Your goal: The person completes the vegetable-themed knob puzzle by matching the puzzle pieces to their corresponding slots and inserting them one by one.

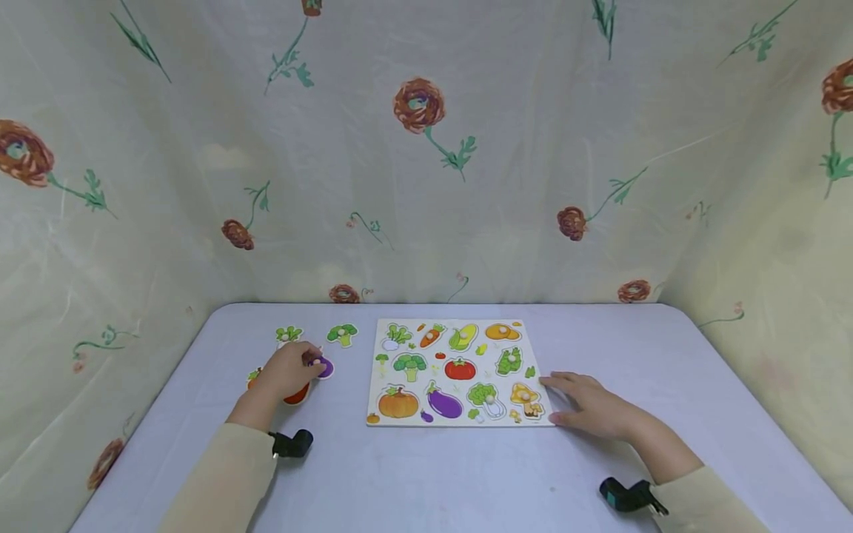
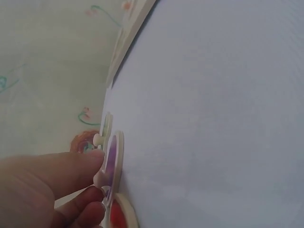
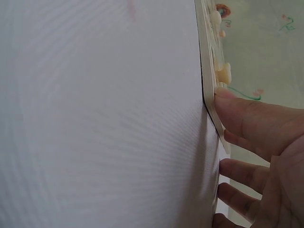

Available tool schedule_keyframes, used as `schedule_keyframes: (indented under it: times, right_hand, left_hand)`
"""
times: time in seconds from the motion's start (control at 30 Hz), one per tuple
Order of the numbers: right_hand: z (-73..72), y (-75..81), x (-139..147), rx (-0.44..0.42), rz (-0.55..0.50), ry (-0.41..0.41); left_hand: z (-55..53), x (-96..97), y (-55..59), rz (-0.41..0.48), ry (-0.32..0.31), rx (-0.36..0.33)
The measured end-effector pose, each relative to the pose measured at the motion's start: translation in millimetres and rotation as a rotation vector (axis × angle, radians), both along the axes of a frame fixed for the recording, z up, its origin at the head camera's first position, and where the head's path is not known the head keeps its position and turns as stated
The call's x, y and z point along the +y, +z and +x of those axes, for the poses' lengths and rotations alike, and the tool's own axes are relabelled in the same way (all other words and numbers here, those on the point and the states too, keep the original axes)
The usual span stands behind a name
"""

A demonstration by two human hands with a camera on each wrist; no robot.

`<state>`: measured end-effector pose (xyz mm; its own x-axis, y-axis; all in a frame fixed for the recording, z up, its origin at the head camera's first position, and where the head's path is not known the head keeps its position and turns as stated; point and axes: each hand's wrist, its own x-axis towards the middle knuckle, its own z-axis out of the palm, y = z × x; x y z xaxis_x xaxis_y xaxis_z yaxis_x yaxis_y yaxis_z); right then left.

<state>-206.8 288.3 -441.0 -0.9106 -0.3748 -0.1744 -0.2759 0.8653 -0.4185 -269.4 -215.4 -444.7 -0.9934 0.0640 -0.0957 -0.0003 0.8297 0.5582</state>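
My left hand (image 1: pixel 288 370) pinches the pale knob of a purple puzzle piece (image 1: pixel 325 368) between thumb and fingers. Part of that purple piece (image 2: pixel 112 164) is hidden by the hand in the left wrist view; whether it is off the table I cannot tell. At the right edge of a vegetable puzzle board (image 1: pixel 426 355), my right hand (image 1: pixel 589 406) touches the rim with its thumb and fingers spread. The right wrist view shows the thumb (image 3: pixel 237 111) against the edge of the board near its corner.
Around my left hand lie a broccoli piece (image 1: pixel 342 334), a leafy green piece (image 1: pixel 289 334), a red piece (image 1: pixel 296 396) and a partly covered orange piece (image 1: pixel 252 377). Several knobs stand up from the board. A flowered curtain (image 1: pixel 466 222) hangs behind the white table (image 1: pixel 426 481).
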Motion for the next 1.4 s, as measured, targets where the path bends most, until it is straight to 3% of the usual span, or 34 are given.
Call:
schedule_keyframes:
  times: [0.3, 0.93, 1.17, 1.4]
  right_hand:
    - [0.5, -1.8, 1.1, 0.003, -0.016, 0.001]
    - [-0.2, -9.1, 2.2, -0.018, -0.025, -0.022]
    - [1.1, -6.8, 2.0, -0.005, -0.028, -0.01]
    - [2.4, -2.8, 1.1, -0.007, -0.032, -0.011]
  left_hand:
    - [-2.0, -2.2, -6.1, 0.008, 0.021, -0.019]
    - [1.5, -0.5, -2.3, -0.038, 0.007, 0.016]
    - [4.9, 5.3, 4.6, -0.056, -0.037, 0.062]
    - [14.5, 26.8, 18.1, -0.097, -0.066, 0.136]
